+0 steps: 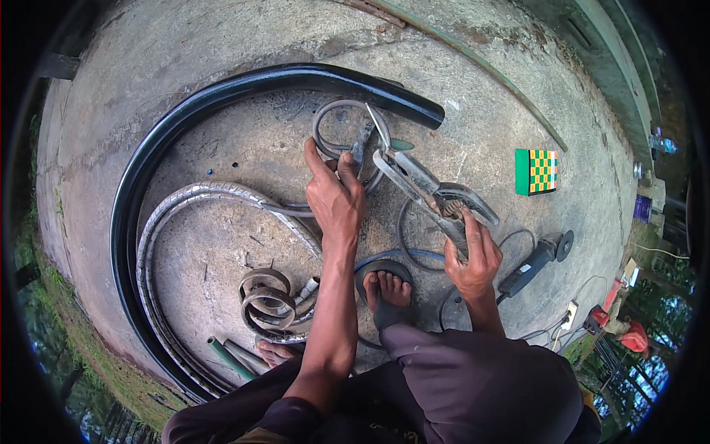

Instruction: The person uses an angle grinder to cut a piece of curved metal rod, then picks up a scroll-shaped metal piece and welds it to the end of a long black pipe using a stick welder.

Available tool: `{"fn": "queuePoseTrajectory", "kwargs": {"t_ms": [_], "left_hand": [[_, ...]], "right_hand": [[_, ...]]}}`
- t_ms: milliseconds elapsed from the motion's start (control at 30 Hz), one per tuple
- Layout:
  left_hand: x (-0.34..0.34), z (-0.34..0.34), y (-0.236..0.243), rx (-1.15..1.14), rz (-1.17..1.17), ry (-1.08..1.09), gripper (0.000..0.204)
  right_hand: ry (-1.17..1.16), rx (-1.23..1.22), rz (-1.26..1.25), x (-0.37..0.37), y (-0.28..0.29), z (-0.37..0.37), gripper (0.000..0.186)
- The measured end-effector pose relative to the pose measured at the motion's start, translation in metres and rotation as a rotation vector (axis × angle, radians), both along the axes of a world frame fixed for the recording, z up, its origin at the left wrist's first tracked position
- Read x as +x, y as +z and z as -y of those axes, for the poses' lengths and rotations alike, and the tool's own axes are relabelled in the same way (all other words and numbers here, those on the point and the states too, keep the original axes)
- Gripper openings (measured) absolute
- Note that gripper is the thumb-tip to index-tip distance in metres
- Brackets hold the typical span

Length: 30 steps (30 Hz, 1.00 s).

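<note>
My left hand (334,194) is closed on a dark, worn handle-like piece (359,146) attached to a looped grey cable (329,107). Beside it, a long grey metal welding clamp (408,180) angles down to my right hand (473,260), whose fingers grip its lower end. A thin pale piece and a small green object sit at the clamp's upper end; exact contacts there are unclear. My bare right foot (388,292) rests on a dark sandal below, between my forearms.
A curved black pipe (310,74), coiled hose (196,191), metal rings (270,307) and short tubes (225,354) lie on concrete (111,111). An angle grinder (529,270), checkered box (540,172), power socket (569,316) and red tool (632,334) are rightward; a long rod (510,92) crosses behind.
</note>
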<state>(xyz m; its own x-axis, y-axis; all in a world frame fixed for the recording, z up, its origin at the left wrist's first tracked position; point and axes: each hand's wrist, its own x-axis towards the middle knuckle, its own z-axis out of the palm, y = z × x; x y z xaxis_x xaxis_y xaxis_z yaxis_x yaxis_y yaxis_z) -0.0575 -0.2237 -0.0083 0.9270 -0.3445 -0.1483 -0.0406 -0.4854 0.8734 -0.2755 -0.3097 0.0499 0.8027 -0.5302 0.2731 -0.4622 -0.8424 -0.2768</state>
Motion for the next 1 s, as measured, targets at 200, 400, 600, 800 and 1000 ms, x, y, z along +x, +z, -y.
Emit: {"fn": "queuePoseTrajectory", "kwargs": {"t_ms": [200,400,600,800,1000], "left_hand": [[0.0,0.002,-0.002,-0.018,0.049,0.006,0.049],[0.0,-0.003,-0.002,-0.025,0.076,-0.028,0.054],[0.0,-0.001,0.0,-0.021,0.047,-0.024,0.052],[-0.001,0.001,-0.003,-0.07,0.072,0.01,0.048],[0.0,0.0,-0.001,-0.071,0.061,-0.026,0.052]], "right_hand": [[0.005,-0.041,-0.007,0.003,0.002,0.0,0.057],[0.024,-0.089,-0.012,0.008,0.003,-0.004,0.054],[0.026,-0.122,0.001,0.011,0.007,-0.004,0.055],[0.005,-0.114,-0.01,0.009,0.008,-0.006,0.057],[0.016,-0.084,-0.023,0.008,0.013,-0.007,0.057]]}}
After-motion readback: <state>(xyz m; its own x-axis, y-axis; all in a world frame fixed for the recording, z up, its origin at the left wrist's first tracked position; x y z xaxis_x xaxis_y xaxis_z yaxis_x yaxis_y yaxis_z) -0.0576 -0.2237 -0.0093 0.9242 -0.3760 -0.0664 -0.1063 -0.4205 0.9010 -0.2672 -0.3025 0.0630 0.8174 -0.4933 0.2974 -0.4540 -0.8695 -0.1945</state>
